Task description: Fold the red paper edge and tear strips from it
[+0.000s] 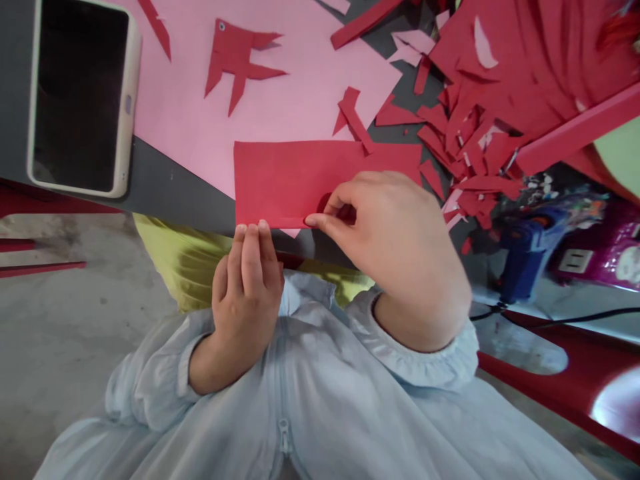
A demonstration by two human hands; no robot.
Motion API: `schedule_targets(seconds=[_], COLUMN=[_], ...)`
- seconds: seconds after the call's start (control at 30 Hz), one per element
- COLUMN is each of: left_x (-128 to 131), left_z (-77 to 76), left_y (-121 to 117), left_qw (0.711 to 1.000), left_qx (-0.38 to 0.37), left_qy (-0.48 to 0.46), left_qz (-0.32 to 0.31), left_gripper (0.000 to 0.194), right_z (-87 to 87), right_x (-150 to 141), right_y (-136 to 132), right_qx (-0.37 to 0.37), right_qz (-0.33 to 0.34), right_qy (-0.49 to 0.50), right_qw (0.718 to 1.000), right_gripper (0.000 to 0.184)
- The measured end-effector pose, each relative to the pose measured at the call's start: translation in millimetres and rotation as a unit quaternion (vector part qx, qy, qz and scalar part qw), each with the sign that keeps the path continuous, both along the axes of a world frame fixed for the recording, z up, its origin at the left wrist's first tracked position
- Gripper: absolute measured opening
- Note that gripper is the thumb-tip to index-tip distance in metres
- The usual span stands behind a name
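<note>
Gray floor (75,347) at near left, dark tabletop (170,190) beyond it. Big pink sheet (185,100) lies across the far side; heaped red material (540,47) at far right. Phone (83,93), screen up, dark, at far left. Red sheet (275,177) lies at the table's near edge, center, partly over the pink sheet, its near edge turned up in a narrow fold (287,223).

Right hand (405,233) at the near right of the red sheet: thumb and index pinch the fold, other fingers curled, partly hidden. Left hand (247,287) at near left: 3 fingertips close together, touching the near edge; thumb mostly hidden, can't tell if it pinches from below. Blue tool (525,247), probably a glue gun, at right. Fish-like cutout (235,50), 1 eye, at far left of center; scraps (465,140) at right.

Step in hand looks like creasing the edge. Best done with left fingertips anchoring 1 end, right pinch moving in short, even strokes, fold width uniform, light pressure so paper doesn't skew or wrinkle. Backing the crease with the flat tabletop should sharpen it.
</note>
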State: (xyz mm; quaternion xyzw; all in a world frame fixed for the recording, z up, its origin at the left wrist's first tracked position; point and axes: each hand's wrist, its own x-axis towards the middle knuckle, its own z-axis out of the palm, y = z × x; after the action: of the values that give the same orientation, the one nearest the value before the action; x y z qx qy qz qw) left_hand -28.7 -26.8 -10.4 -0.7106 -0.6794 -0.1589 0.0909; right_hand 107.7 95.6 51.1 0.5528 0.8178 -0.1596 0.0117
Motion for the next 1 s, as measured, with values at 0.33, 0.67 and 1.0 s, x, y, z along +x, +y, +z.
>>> schedule_targets(seconds=[0.33, 0.67, 1.0], left_x=[1.0, -0.7, 0.8], left_z=[-3.5, -0.3, 4.5], left_y=[0.3, 1.2, 3.2], left_qw=[1.0, 0.999, 0.999], left_qx=[0.017, 0.023, 0.014], left_qy=[0.01, 0.036, 0.038], left_qz=[0.006, -0.001, 0.005], left_gripper=[0.066, 0.062, 0.057], right_z=[0.4, -0.4, -1.8], right_x=[-1.3, -0.8, -0.8], right_y=[-1.6, 3.2, 3.2], right_qx=[-0.026, -0.04, -0.047], right_qz=[-0.017, -0.014, -0.008], right_qy=[0.034, 0.017, 0.005], right_qw=[0.999, 0.999, 0.999], right_gripper=[0.021, 0.022, 0.019])
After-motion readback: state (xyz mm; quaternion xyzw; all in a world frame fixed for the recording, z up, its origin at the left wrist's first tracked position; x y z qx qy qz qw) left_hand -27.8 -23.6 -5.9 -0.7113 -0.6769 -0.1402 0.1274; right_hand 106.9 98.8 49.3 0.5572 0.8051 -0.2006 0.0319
